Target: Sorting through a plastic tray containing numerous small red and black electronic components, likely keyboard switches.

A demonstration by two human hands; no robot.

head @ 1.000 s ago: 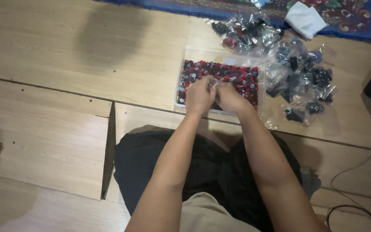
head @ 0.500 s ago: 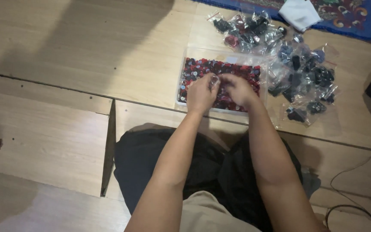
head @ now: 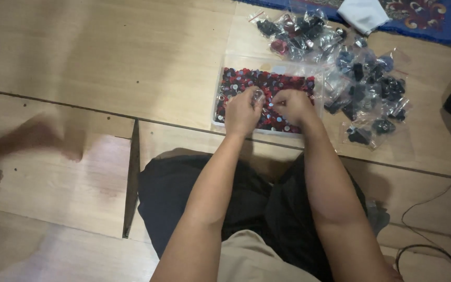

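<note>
A shallow clear tray point(head: 219, 121) full of several small red and dark caps point(head: 283, 82) lies on the wooden floor in front of my lap. My left hand point(head: 242, 112) rests over the tray's left half and pinches a small clear, shiny piece point(head: 257, 96) at its fingertips. Over the middle of the tray my right hand point(head: 292, 104) has its fingers curled down among the caps; whether it holds one is hidden.
Clear plastic bags of dark and red parts point(head: 361, 83) are piled right of and behind the tray. A blue patterned rug point(head: 434, 21) with a white cloth point(head: 364, 14) lies at the top right. Black cables point(head: 444, 230) trail at right. A blurred limb of another person point(head: 32, 138) is at left.
My hands have drawn slightly apart over the tray. A blurred limb of another person has come into view at the left.
</note>
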